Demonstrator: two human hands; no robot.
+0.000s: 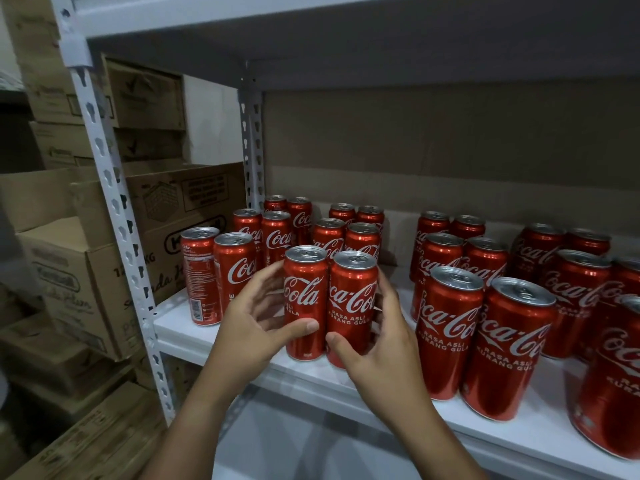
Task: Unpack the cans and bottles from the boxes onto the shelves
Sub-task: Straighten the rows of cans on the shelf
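Note:
Two tall red cola cans stand side by side at the front edge of the white shelf (180, 327). My left hand (252, 317) wraps the left can (305, 299), thumb across its lower front. My right hand (384, 344) wraps the right can (351, 299), thumb near its base. Both cans are upright and touch each other. Several more red cans stand in paired rows behind them (329, 233), to the left (216, 271) and to the right (485, 334).
A white perforated upright post (114, 209) stands at the shelf's left corner. Stacked cardboard boxes (86, 271) fill the space to the left. The shelf board above (346, 39) hangs low. A brown cardboard sheet (450, 140) backs the shelf.

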